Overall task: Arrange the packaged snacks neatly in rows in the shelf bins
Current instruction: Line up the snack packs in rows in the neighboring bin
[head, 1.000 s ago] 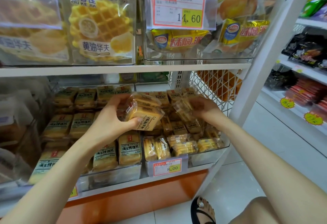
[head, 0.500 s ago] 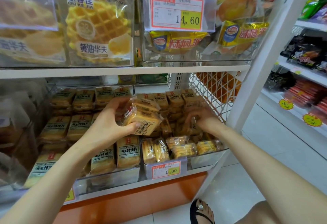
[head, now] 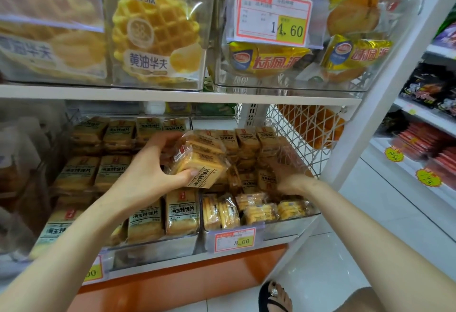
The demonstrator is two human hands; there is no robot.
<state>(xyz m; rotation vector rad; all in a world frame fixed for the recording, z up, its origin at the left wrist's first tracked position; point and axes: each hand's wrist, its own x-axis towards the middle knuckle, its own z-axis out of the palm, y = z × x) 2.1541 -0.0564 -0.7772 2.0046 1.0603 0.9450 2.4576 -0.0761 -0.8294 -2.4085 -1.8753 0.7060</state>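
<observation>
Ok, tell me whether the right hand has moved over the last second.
Yes. The right hand has dropped down among the packets in the right bin, ending nearer the 8.00 price tag.

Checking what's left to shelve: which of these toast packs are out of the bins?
The tilted packs gripped in the left hand, raised above the bins; every other pack lies inside one.

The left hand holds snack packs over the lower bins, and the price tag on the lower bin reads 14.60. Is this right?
Not quite. In the head view the lower tag reads 8.00; 14.60 is on the upper tag. The left hand does hold snack packs over the lower bins.
</observation>
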